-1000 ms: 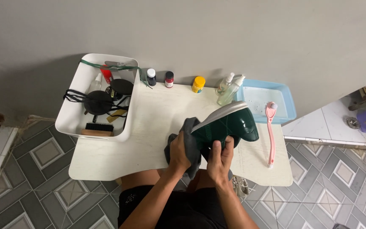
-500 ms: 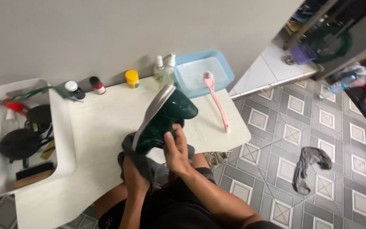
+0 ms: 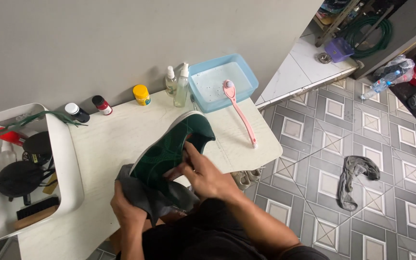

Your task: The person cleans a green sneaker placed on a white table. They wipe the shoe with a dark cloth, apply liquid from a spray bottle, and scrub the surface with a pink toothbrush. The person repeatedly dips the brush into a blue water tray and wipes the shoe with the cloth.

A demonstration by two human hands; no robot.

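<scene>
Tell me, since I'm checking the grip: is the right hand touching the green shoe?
Touching. The head view shows the right hand with its fingers laid on the green shoe's side, no gap between them.

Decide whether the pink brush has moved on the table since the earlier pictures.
No. The pink brush lies with its head on the blue basin rim, as before; only the camera shifted.

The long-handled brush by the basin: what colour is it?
Pink: the long-handled brush shows best in the head view, its head resting on the light blue basin.
</scene>
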